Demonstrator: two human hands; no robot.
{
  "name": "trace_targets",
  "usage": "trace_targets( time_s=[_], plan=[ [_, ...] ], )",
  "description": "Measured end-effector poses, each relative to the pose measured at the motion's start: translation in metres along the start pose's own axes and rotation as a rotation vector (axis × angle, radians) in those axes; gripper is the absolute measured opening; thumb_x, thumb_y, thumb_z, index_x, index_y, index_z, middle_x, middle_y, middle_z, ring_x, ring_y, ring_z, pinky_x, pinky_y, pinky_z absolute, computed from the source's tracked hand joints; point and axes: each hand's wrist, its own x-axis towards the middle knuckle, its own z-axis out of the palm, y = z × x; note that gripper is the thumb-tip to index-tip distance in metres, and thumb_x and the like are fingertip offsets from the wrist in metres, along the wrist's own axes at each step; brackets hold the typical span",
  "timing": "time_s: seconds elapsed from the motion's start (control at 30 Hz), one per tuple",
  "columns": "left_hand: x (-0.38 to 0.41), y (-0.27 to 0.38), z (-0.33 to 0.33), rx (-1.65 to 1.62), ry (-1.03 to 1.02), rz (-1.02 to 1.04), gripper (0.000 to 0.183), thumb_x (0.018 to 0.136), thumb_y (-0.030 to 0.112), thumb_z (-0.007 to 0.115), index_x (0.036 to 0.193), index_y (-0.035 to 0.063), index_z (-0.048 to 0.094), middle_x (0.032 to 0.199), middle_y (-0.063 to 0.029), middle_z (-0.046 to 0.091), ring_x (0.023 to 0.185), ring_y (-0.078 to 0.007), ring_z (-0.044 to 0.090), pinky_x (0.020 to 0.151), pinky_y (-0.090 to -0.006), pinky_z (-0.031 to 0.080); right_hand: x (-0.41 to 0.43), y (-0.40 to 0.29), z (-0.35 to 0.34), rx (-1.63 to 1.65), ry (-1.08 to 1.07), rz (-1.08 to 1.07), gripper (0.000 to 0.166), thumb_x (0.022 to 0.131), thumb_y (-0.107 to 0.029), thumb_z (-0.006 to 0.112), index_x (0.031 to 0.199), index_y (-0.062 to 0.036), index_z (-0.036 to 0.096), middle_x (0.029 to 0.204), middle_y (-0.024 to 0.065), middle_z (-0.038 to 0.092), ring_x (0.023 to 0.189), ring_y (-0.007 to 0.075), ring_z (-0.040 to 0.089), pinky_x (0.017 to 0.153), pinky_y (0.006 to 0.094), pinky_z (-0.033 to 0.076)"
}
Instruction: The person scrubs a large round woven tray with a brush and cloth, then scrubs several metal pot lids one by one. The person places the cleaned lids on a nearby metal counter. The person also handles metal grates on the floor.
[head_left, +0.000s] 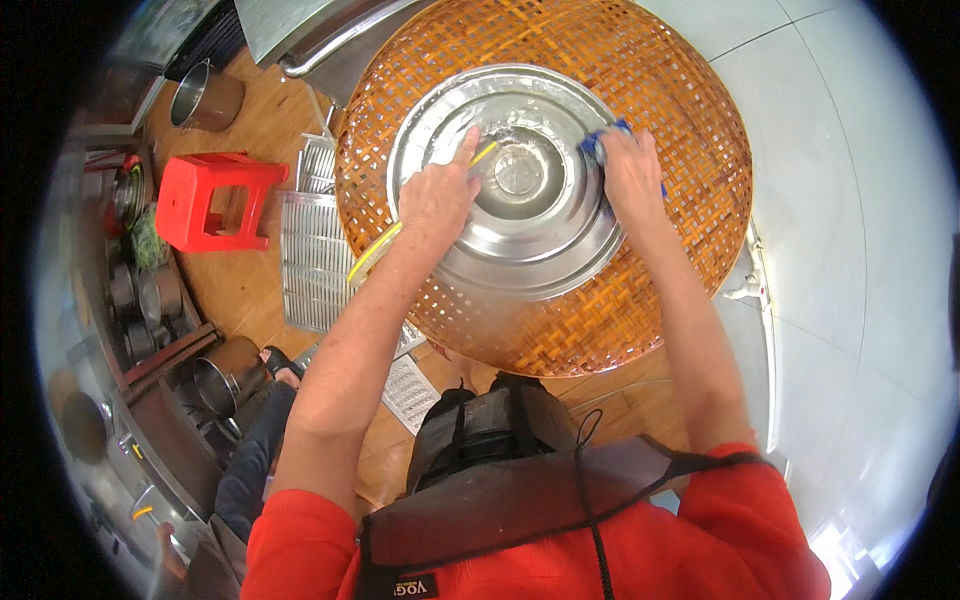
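A round, stepped stainless-steel lid or basin (517, 259) lies wet on a large woven bamboo tray (675, 82). Clear water glistens in its sunken middle. My left hand (441, 191) grips a hose with a yellow stripe (375, 251) over the left part of the metal, its end toward the centre. The index finger is stretched out along it. At the right rim, my right hand (631, 169) presses a blue cloth or scrubber (596, 140) against the metal. That hand is slightly blurred, and its fingers mostly cover the blue thing.
Left of the tray, a red plastic stool (199, 199) stands on the brown tiled floor near metal grates (311, 255). Large pots (217, 97) stand farther left. Another person's leg (259, 450) shows at lower left. A white pipe with a valve (763, 292) runs along the tiled wall at right.
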Motion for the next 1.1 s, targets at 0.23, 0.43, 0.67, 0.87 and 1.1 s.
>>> trace_targets(
  time_s=[0.23, 0.43, 0.67, 0.87, 1.1],
  plan=[
    [-0.004, 0.005, 0.015, -0.055, 0.107, -0.067, 0.062, 0.089, 0.032, 0.062, 0.146, 0.0293, 0.036, 0.077, -0.0219, 0.067, 0.074, -0.0416, 0.066, 0.068, -0.05, 0.053, 0.04, -0.005, 0.007, -0.088, -0.146, -0.02, 0.015, 0.08, -0.002, 0.05, 0.089, -0.0028, 0.061, 0.094, 0.0137, 0.066, 0.096, 0.0351, 0.055, 0.08, 0.0443, 0.047],
    [-0.004, 0.003, 0.019, -0.082, 0.132, -0.082, 0.063, 0.089, 0.029, 0.063, 0.146, 0.0288, 0.036, 0.076, -0.0231, 0.066, 0.074, -0.0426, 0.066, 0.067, -0.0508, 0.052, -0.023, -0.032, -0.035, -0.057, -0.177, 0.155, 0.019, 0.073, 0.0, 0.056, 0.092, -0.0011, 0.061, 0.095, 0.0114, 0.065, 0.096, 0.0341, 0.054, 0.077, 0.0434, 0.048],
    [-0.002, 0.001, 0.019, -0.071, 0.148, -0.015, 0.064, 0.088, 0.027, 0.064, 0.145, 0.0259, 0.037, 0.073, -0.0224, 0.066, 0.07, -0.0419, 0.066, 0.065, -0.0502, 0.053, 0.012, -0.014, -0.011, -0.075, -0.087, 0.018, 0.035, 0.073, -0.002, 0.057, 0.108, -0.0028, 0.062, 0.11, 0.0091, 0.061, 0.097, 0.0328, 0.053, 0.079, 0.0423, 0.049],
    [-0.004, 0.008, 0.009, -0.042, 0.055, -0.078, 0.064, 0.09, 0.028, 0.062, 0.147, 0.0248, 0.032, 0.079, -0.0198, 0.067, 0.076, -0.0378, 0.067, 0.07, -0.0475, 0.054, 0.025, -0.008, -0.024, -0.035, -0.425, 0.14, 0.042, 0.072, -0.003, 0.06, 0.114, -0.0045, 0.059, 0.125, 0.01, 0.057, 0.106, 0.0349, 0.052, 0.086, 0.0448, 0.047],
    [-0.005, 0.009, 0.013, -0.002, 0.041, -0.06, 0.069, 0.091, 0.03, 0.061, 0.15, 0.0261, 0.026, 0.078, -0.0171, 0.067, 0.072, -0.0341, 0.068, 0.067, -0.0452, 0.055, -0.035, -0.014, -0.021, 0.196, 0.044, 0.344, 0.055, 0.077, -0.011, 0.069, 0.129, -0.0069, 0.051, 0.137, 0.0188, 0.044, 0.12, 0.0403, 0.046, 0.101, 0.0447, 0.039]
  ],
)
